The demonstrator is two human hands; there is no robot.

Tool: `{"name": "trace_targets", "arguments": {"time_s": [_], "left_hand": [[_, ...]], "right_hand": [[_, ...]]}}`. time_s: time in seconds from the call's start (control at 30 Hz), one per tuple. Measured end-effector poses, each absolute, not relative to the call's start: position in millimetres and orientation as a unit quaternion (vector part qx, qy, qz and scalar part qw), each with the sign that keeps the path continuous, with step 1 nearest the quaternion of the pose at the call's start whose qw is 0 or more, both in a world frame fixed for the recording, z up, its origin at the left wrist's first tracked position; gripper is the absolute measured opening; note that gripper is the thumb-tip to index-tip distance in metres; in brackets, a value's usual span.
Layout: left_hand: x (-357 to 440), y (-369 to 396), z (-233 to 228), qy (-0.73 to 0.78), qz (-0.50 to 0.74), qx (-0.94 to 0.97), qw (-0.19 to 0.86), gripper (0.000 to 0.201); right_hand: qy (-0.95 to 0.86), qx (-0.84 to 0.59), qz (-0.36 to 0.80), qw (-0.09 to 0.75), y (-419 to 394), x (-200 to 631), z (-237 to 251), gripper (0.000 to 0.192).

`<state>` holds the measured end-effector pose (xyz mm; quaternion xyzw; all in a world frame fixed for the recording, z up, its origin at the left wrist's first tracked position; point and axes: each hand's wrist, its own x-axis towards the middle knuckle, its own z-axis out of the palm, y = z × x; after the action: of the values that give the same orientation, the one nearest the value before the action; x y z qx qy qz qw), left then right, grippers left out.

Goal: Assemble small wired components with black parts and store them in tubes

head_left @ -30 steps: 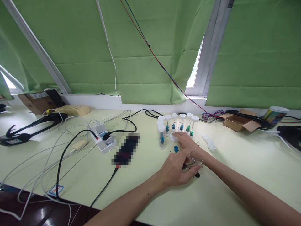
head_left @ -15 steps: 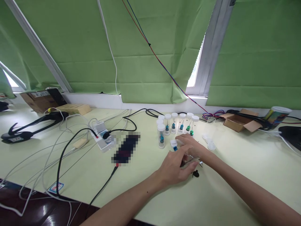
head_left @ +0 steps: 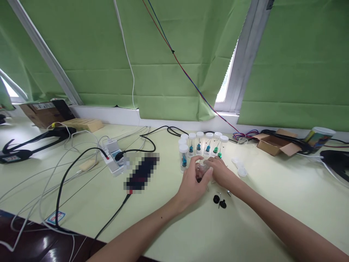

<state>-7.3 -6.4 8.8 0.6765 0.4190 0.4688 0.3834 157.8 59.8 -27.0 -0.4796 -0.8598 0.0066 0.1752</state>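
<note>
My left hand [head_left: 191, 183] is curled around a clear plastic container [head_left: 202, 168], with something dark showing under its lower edge. My right hand [head_left: 221, 173] meets it from the other side, fingers bent down at the container; what they pinch is hidden. Just behind both hands stand several clear tubes with white caps, among them a near one [head_left: 183, 160] holding a blue piece with a thin stem and one with a green piece [head_left: 219, 155]. In front of the right wrist lie a round black part [head_left: 216, 199] and another black part [head_left: 223, 203], with thin metal pins beside them.
White translucent caps [head_left: 241, 171] lie right of my hands. An open cardboard box [head_left: 274, 145] with black cables and a printed canister [head_left: 319, 139] stand farther right. Left are a power strip [head_left: 113, 160], a blurred dark device [head_left: 141, 173] and many cables.
My left hand has moved left with the clear container, toward the tubes. My right hand has shifted slightly and closed in on it. A round black part and pins have come into sight.
</note>
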Motion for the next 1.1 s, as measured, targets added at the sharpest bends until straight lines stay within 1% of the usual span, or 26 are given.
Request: {"name": "trace_targets", "arguments": {"time_s": [0.13,0.23,0.27,0.33,0.43,0.57,0.7,0.8,0.93,1.1], "left_hand": [[-9,-5,13,0.379,0.48,0.646,0.457,0.037],[-10,-5,15,0.364,0.492,0.628,0.481,0.039],[-10,-4,15,0.366,0.495,0.625,0.48,0.039],[-10,-4,15,0.371,0.495,0.625,0.475,0.039],[-10,-3,14,0.386,0.483,0.634,0.464,0.037],[-10,-3,11,0.414,0.469,0.656,0.423,0.037],[-10,-5,12,0.417,0.451,0.689,0.384,0.036],[-9,-7,14,0.421,0.438,0.711,0.355,0.035],[-8,-8,15,0.427,0.428,0.717,0.347,0.034],[-9,-8,16,0.431,0.436,0.707,0.353,0.034]], "right_hand": [[-0.853,-0.498,-0.014,0.153,56,154,-24,0.021],[-0.85,-0.503,-0.025,0.154,51,151,-16,0.022],[-0.85,-0.5,-0.023,0.167,49,150,-12,0.022],[-0.841,-0.493,0.006,0.221,45,150,-2,0.023],[-0.819,-0.473,0.087,0.315,41,152,17,0.029],[-0.738,-0.472,0.194,0.441,39,156,39,0.027],[-0.665,-0.441,0.292,0.526,37,156,50,0.027],[-0.631,-0.416,0.333,0.564,33,152,53,0.028],[-0.607,-0.406,0.356,0.583,26,145,53,0.027],[-0.615,-0.404,0.356,0.576,21,142,50,0.024]]}}
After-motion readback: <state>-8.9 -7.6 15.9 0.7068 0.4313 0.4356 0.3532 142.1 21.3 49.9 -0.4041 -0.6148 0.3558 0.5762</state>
